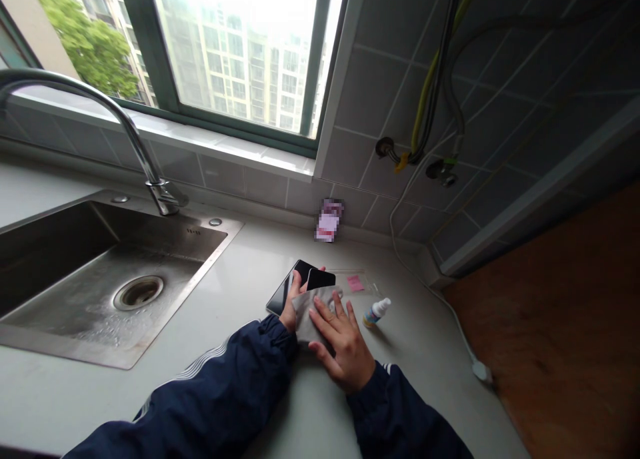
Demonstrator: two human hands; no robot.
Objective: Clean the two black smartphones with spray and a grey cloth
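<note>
Snugly, the left hand (294, 306) clamps a glossy smartphone (285, 289); the right hand (340, 346) lies open on grey cloth (306, 316).

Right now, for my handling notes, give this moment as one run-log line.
left hand: holding black phone | right hand: pressing grey cloth on it | beside: small spray bottle, clear plastic sleeve

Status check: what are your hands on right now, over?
Left hand gripping black phone. Right hand flat on grey cloth against it. Small spray bottle and clear plastic sleeve close by.
</note>
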